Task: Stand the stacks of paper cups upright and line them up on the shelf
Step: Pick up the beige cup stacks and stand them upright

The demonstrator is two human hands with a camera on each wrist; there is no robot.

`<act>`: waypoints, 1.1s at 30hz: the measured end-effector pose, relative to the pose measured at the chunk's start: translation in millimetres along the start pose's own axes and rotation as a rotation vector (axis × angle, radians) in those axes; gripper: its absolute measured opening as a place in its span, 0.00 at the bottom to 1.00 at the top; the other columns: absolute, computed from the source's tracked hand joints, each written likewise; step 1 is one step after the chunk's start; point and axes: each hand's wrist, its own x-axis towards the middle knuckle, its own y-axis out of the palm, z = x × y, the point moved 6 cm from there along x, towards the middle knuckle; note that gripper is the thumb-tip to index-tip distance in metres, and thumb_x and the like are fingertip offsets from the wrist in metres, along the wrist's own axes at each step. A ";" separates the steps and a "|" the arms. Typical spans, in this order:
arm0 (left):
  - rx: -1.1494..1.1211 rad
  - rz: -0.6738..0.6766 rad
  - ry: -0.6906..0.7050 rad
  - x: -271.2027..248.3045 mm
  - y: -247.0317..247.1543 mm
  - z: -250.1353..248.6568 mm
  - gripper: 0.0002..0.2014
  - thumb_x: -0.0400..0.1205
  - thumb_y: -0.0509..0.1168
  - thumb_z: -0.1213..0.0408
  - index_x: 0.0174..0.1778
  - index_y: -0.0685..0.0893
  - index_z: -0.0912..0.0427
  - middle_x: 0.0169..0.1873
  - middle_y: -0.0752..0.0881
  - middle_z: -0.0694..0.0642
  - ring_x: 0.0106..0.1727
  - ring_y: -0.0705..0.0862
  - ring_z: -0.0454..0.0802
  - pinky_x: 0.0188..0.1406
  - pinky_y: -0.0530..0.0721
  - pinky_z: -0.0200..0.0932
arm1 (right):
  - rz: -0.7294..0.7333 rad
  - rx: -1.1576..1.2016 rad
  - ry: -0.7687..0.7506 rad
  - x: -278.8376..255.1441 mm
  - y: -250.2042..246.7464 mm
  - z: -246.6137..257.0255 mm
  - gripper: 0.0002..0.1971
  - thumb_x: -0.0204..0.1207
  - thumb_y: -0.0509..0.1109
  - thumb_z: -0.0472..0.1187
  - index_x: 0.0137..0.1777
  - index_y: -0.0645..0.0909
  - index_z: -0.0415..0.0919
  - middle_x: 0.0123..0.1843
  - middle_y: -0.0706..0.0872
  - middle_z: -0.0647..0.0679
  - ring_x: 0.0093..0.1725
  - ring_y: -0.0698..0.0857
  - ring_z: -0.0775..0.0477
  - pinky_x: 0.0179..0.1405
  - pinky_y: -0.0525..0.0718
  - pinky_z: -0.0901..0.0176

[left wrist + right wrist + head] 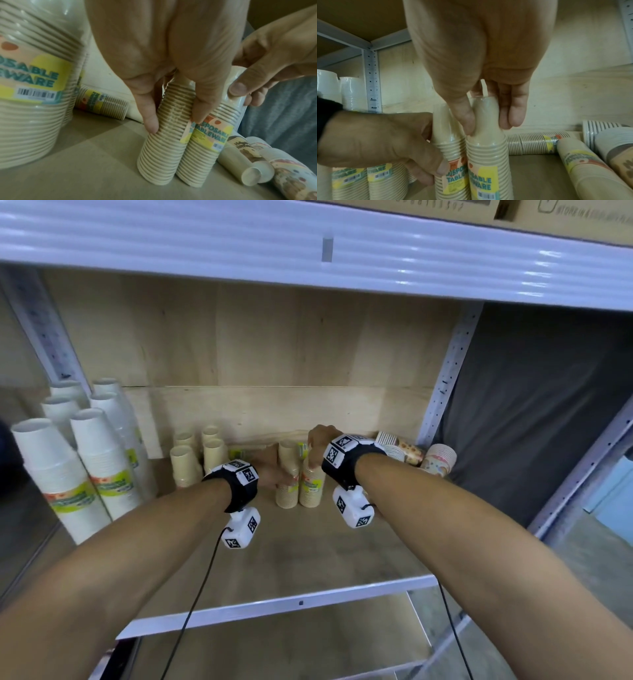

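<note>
Right wrist only: toppled beige stack (537,144) behind upright pair (471,162)

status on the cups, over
Both hands gripping: left hand on one beige stack, right hand on its neighbour. Both upright, touching. Fallen stacks lie behind, right.

Both my forearms reach forward, a black band with a white marker block on each wrist. My left hand (274,474) grips a cup stack (161,146) by its side, thumb and fingers curled. My right hand (317,446) pinches the neighbouring stack's (486,155) top from above.
</note>
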 end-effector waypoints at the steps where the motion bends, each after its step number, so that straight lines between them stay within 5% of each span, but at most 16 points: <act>1: -0.011 -0.002 -0.003 -1.3 -1.3 1.3 0.17 0.74 0.77 0.67 0.56 0.80 0.58 0.43 0.84 0.51 0.49 0.85 0.53 0.33 0.83 0.40 | -0.014 -0.011 0.010 -7.2 -4.3 4.3 0.32 0.62 0.74 0.44 0.70 0.77 0.43 0.66 0.82 0.44 0.61 0.85 0.40 0.54 0.85 0.44; 5: 0.001 -0.014 0.013 0.7 -12.7 -1.3 0.25 0.70 0.79 0.60 0.60 0.79 0.56 0.51 0.86 0.52 0.53 0.87 0.52 0.44 0.89 0.49 | -0.052 0.032 -0.040 -49.3 -30.8 23.2 0.11 0.69 0.74 0.44 0.48 0.76 0.49 0.44 0.75 0.47 0.45 0.75 0.48 0.47 0.77 0.56; 8: -0.008 -0.051 0.020 3.7 -32.9 -15.6 0.23 0.72 0.78 0.57 0.60 0.79 0.56 0.53 0.85 0.57 0.50 0.86 0.57 0.49 0.89 0.56 | -0.068 0.082 0.012 -36.5 -33.6 20.1 0.11 0.62 0.70 0.46 0.37 0.72 0.43 0.34 0.73 0.48 0.33 0.77 0.46 0.41 0.80 0.54; 11: 0.060 -0.113 0.015 4.1 -53.7 -31.3 0.21 0.72 0.77 0.50 0.58 0.82 0.52 0.53 0.83 0.54 0.49 0.86 0.54 0.47 0.88 0.49 | -0.043 0.055 0.009 -29.9 -39.8 21.8 0.15 0.60 0.74 0.45 0.30 0.68 0.44 0.32 0.75 0.47 0.33 0.82 0.45 0.40 0.82 0.54; 16: 0.301 -0.111 0.026 7.1 -51.1 -46.8 0.15 0.74 0.75 0.53 0.53 0.88 0.57 0.53 0.86 0.56 0.47 0.87 0.53 0.46 0.88 0.45 | -0.100 -0.009 -0.048 -46.6 -46.9 21.0 0.21 0.72 0.75 0.42 0.30 0.63 0.51 0.31 0.66 0.52 0.45 0.74 0.45 0.45 0.74 0.56; 19: 0.334 -0.120 0.039 6.2 -47.0 -52.8 0.15 0.75 0.74 0.57 0.54 0.90 0.60 0.51 0.89 0.59 0.45 0.89 0.55 0.39 0.88 0.43 | -0.136 0.000 -0.063 -42.6 -46.6 18.8 0.21 0.73 0.75 0.41 0.30 0.63 0.51 0.31 0.66 0.52 0.46 0.74 0.45 0.45 0.73 0.56; 29: 0.340 -0.143 0.040 5.3 -49.5 -58.3 0.20 0.76 0.74 0.57 0.63 0.87 0.60 0.60 0.85 0.56 0.58 0.85 0.54 0.48 0.82 0.40 | -0.148 -0.008 -0.100 -42.1 -45.8 19.9 0.23 0.72 0.76 0.42 0.30 0.62 0.51 0.32 0.65 0.52 0.46 0.74 0.45 0.45 0.73 0.56; 33: 0.357 -0.148 0.041 5.9 -47.5 -60.0 0.17 0.77 0.73 0.61 0.61 0.89 0.62 0.58 0.88 0.58 0.57 0.86 0.54 0.49 0.83 0.40 | -0.132 -0.024 -0.104 -41.6 -45.2 21.2 0.22 0.71 0.76 0.42 0.30 0.62 0.50 0.31 0.66 0.52 0.45 0.74 0.45 0.31 0.70 0.63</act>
